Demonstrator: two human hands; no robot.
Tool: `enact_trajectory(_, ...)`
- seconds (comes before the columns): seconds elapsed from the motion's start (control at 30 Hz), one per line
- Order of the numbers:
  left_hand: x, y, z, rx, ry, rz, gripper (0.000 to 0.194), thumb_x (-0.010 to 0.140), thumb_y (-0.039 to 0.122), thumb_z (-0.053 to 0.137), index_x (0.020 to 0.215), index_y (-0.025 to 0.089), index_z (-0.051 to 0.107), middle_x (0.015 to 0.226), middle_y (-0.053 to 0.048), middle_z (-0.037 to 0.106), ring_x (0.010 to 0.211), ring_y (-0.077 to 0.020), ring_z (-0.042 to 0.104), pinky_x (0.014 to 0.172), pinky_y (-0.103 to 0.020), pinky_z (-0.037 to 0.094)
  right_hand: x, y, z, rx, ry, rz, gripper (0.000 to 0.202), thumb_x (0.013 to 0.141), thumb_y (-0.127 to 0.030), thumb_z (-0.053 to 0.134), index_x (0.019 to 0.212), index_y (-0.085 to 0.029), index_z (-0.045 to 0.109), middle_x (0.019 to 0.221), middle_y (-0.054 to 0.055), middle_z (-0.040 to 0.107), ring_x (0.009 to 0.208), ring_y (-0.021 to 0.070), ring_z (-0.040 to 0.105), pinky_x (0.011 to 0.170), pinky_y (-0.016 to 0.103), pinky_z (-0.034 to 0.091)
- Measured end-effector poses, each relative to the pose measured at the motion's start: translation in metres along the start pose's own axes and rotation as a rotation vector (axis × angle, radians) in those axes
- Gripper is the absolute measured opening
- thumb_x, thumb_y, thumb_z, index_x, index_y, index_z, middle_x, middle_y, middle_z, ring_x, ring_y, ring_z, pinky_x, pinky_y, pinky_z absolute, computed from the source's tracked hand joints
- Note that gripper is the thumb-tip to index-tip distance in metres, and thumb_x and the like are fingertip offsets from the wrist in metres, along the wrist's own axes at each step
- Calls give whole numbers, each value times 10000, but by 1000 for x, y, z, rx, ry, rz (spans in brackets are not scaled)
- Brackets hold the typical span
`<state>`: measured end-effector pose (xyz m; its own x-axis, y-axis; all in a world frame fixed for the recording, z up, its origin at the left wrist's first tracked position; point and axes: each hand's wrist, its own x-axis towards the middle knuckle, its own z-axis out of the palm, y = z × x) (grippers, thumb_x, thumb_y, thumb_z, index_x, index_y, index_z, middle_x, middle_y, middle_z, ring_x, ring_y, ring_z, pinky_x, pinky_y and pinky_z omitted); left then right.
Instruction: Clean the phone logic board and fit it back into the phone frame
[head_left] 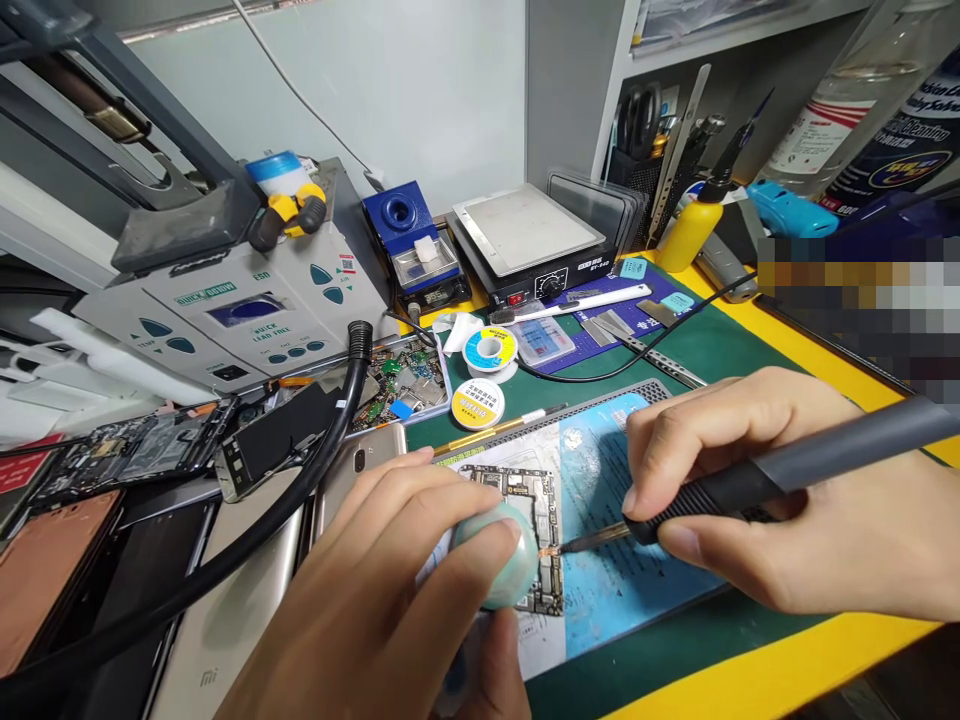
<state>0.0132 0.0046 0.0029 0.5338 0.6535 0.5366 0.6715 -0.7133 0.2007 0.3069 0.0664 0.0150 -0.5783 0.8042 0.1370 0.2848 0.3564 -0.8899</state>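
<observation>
Soldering iron [761, 482] tip at a copper strip [550, 551] on a phone circuit board [546, 510]
Right hand [832, 535] pinches its handle; left hand [375, 600] clasps a pale-green rounded case [517, 578]

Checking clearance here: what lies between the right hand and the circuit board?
In the head view, the soldering iron's front end runs from the right hand toward the circuit board, over the blue sheet.

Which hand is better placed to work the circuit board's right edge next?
Probably the right hand: it holds the soldering iron, tip at the board; the left hand grips a round green object.
</observation>
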Motion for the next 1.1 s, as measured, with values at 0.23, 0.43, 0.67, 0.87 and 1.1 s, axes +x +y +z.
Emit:
enact_trajectory(0.23,1,1,-2,3,-10,-28,386,881,35,655,1220,216,693,1230,-28,746,1249,-153,695,1308,-359,475,-1,-1,1,-13,10,-7,85,869,-239,820,794,-206,841,661,62,778,497,163,632,401,220,468)
enact_trajectory(0.43,2,-1,2,-4,8,-45,344,890,25,645,1178,208,690,1195,-28,730,1235,-152,691,1320,-367,466,-1,-1,3,41,24,18,44,835,-226,904,814,-226,865,680,45,771,544,166,650,459,235,486)
enact_trajectory(0.67,2,-6,2,-11,30,50,368,853,74,685,1196,206,697,1185,-26,734,1203,-133,690,1291,-343,498,7,0,17,136,106,-3,399,653,-441,1115,932,-243,909,695,30,736,677,206,689,561,275,548)
enact_trajectory(0.87,1,6,0,22,26,-47,326,908,42,667,1182,217,695,1202,-27,732,1227,-131,684,1278,-365,509,0,2,8,95,70,-12,263,724,-309,1067,904,-233,891,683,23,749,609,176,678,509,246,520)
enact_trajectory(1.1,1,7,2,3,34,-60,322,915,33,667,1184,206,702,1213,-30,723,1227,-141,675,1272,-390,521,-5,2,1,19,14,-12,75,881,-218,841,809,-234,830,653,31,766,510,152,650,430,216,479)
